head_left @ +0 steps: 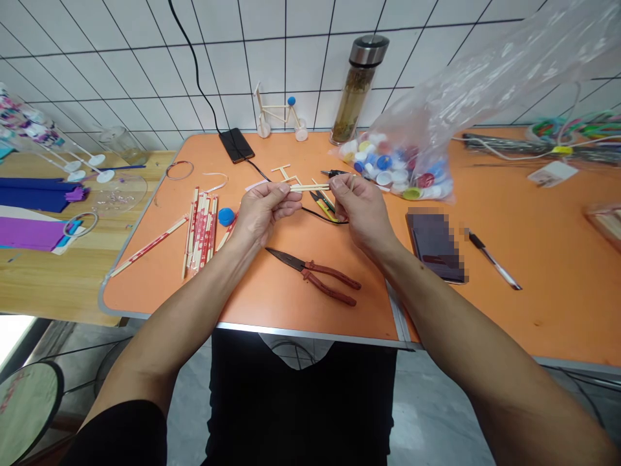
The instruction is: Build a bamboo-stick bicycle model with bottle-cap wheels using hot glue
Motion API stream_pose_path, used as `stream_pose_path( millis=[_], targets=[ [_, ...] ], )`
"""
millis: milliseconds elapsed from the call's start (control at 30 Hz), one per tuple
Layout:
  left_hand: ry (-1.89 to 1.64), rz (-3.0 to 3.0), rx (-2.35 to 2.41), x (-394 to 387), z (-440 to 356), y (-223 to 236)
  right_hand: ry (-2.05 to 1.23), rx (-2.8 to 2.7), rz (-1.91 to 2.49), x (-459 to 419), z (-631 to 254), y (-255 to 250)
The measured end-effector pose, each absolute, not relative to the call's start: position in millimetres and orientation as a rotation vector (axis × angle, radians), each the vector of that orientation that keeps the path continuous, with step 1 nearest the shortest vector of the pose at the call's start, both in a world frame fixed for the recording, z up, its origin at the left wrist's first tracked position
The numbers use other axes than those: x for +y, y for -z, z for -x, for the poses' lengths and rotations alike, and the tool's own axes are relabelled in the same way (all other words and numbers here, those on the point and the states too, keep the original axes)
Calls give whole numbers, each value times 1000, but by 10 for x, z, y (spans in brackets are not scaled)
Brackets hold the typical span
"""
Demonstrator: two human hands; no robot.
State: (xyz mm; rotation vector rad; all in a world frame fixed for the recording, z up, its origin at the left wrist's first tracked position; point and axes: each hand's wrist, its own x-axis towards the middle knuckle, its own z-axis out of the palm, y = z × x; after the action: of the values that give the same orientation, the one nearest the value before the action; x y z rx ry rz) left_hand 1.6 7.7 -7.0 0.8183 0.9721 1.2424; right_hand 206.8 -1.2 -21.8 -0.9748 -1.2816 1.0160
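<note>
Both my hands are raised over the middle of the orange table, pinching the two ends of a short pair of wooden chopsticks. My left hand grips the left end between thumb and fingers. At the right end, my right hand holds on in the same way. Below them lie long-nose pliers with red handles. Scissors with yellow handles are partly hidden behind my right hand. Just beyond my hands are small glued-looking stick pieces.
Wrapped chopsticks and a blue bottle cap lie left. At the back stand a small stick bicycle model, a black device on a cable and a tea bottle. Right are a bag of caps, a phone and a pen.
</note>
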Motion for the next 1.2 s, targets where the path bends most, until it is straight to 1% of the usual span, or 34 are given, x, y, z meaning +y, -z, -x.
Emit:
stream_pose_path(
  millis=[333,467,533,633,700,867,933,1000,1100,1200],
  targets=[
    [-1297,-805,1001,116,41,57,-948,-1332,1018,42,-2119,278],
    [-1279,-863,1129,126,87,15,-850,-1272,1063,83,-2175,288],
    [-1143,-1002,1228,123,96,16,-834,-1240,1070,88,-2184,284],
    [-816,-1275,1319,114,102,46,-875,-1259,1072,71,-2166,264],
    [-668,-1464,1374,116,122,77,-909,-1275,1054,56,-2145,250],
    [-534,-1959,1525,161,224,149,-993,-1288,1045,46,-2115,260],
    [-574,-2014,1594,165,233,159,-1013,-1283,1040,42,-2103,278],
    [-737,-1974,1557,151,199,156,-1032,-1273,1024,30,-2082,294],
    [-1012,-1653,1198,111,90,146,-1079,-1269,1006,-2,-2038,306],
    [-1082,-1266,937,80,3,138,-1113,-1284,1012,-30,-2009,301]
  ],
)
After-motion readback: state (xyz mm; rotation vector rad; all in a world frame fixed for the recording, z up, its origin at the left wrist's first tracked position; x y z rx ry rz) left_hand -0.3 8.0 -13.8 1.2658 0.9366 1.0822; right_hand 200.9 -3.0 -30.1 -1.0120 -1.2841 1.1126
